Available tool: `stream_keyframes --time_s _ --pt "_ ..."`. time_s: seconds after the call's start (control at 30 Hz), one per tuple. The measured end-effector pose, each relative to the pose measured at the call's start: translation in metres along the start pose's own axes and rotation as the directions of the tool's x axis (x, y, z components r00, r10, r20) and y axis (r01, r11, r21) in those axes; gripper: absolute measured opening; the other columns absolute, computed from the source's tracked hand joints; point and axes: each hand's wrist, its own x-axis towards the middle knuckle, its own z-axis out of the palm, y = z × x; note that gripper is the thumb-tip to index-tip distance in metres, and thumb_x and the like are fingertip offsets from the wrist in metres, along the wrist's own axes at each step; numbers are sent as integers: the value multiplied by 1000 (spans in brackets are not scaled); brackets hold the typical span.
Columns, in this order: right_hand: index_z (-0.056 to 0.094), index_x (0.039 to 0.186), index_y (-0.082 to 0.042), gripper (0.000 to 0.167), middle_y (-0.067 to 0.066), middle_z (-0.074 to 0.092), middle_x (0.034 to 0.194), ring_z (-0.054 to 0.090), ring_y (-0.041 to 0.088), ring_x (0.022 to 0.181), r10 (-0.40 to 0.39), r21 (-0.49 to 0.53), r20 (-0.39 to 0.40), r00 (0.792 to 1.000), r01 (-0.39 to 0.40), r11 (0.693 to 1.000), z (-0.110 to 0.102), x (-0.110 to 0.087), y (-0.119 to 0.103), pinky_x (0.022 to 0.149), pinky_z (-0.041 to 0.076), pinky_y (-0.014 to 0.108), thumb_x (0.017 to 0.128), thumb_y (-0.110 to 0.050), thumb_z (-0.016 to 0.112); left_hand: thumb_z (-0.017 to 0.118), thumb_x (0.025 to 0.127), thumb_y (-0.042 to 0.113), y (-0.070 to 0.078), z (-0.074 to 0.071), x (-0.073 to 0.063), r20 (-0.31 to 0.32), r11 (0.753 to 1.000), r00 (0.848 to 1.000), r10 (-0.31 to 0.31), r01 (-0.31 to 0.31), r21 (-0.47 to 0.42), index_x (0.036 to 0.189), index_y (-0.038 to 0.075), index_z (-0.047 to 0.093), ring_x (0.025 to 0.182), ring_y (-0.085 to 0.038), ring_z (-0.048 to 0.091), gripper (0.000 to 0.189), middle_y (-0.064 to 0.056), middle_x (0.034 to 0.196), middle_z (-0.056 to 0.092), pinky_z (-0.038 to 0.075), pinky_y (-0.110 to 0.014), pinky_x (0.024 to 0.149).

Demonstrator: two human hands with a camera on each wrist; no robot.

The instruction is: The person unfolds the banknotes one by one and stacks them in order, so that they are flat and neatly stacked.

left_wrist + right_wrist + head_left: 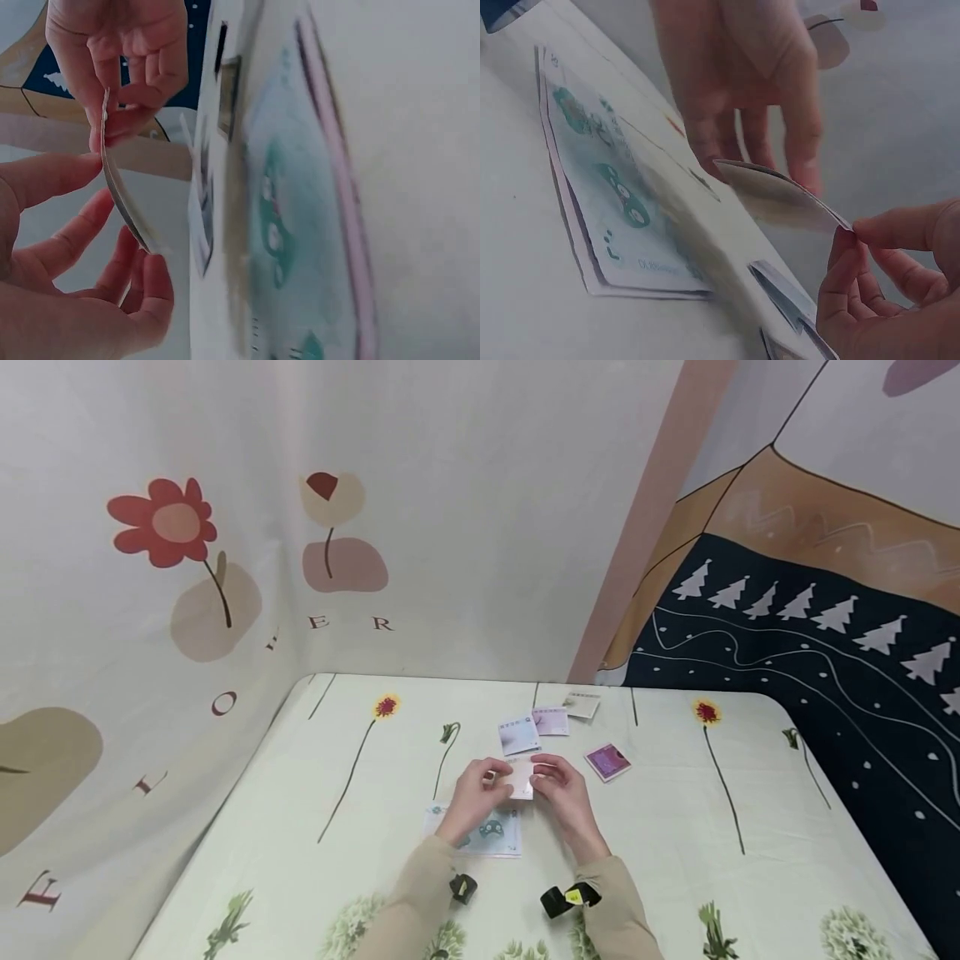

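Between both hands, a small pale paper note (521, 779) is held up, bent in a slight curve. My left hand (474, 800) grips its left side, thumb on one face and fingertips on the other in the left wrist view. On the opposite edge, my right hand (567, 802) pinches it between thumb and index finger (900, 225). A stack of larger pale blue notes (504, 845) with a green cartoon print lies below the hands, partly hidden by the left one.
Beyond the hands lie a folded bluish note (519, 737), a lilac note (551, 721) and a beige note (583, 704). A small purple folded note (608, 762) rests to the right. The flower-print tablecloth (660, 827) reaches a hanging curtain (465, 527) at the back.
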Motion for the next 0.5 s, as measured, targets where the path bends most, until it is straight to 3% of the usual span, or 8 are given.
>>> stream_keyframes --time_s 0.23,0.37,0.5 --pt "56 120 11 37 11 62 94 59 9 82 18 -12 22 1000 -17 1000 5 -4 -5 72 52 23 83 13 59 69 83 3 11 3 -1 40 996 999 18 -14 -92 109 2 63 106 -30 56 27 -11 111 61 47 -44 93" --pt "56 120 12 36 14 63 96 60 10 82 22 -8 26 999 -22 1000 6 -6 -5 73 53 24 84 14 59 70 81 -2 10 6 -1 51 988 996 70 -62 -144 110 -3 61 104 -34 59 31 -17 109 63 50 -43 90" --pt "54 121 14 36 17 64 97 61 10 83 18 6 30 999 -18 1000 6 -8 -4 74 53 23 85 13 59 70 81 -4 8 9 0 41 983 997 60 -52 -178 112 -3 61 102 -34 60 32 -18 108 64 51 -40 89"
